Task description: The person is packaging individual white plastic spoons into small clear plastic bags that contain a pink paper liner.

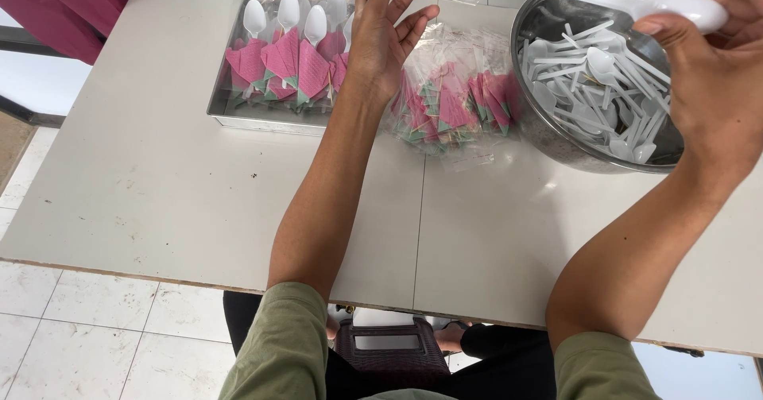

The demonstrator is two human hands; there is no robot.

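The white plastic spoon point(636, 4) is long and glossy; the right hand point(715, 66) pinches it above the steel bowl point(540, 19). The left hand point(385, 38) is spread wide, fingers loose, over the clear packets point(453, 102).

A pale grey table point(159, 185) with a seam down its middle carries everything, standing on a white tiled floor point(95, 328). On its far side sits a shallow metal tray point(238, 118), beside it a heap of clear packets point(457, 102) with pink and green paper. A round steel bowl point(540, 130) stands at the right.
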